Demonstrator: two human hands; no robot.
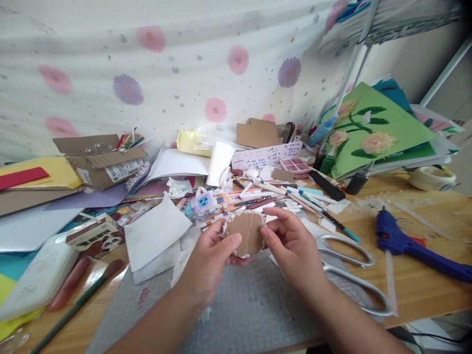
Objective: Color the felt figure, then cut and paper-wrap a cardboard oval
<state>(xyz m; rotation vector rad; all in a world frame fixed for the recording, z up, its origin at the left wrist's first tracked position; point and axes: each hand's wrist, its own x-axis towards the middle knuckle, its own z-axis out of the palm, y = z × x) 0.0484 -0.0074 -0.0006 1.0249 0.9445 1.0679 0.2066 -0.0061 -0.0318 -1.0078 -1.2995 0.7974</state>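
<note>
Both my hands hold up a small rounded piece of brown cardboard edged with crumpled white paper, above a grey cutting mat. My left hand grips its left side, thumb on the front. My right hand pinches its right edge with thumb and fingers. Large silver scissors lie on the mat just right of my right wrist.
A blue glue gun lies on the wooden desk at the right, near a tape roll. Pens, pencils and paper scraps clutter the middle. White paper, a small panda box and a cardboard box sit left; a green flower card stands right.
</note>
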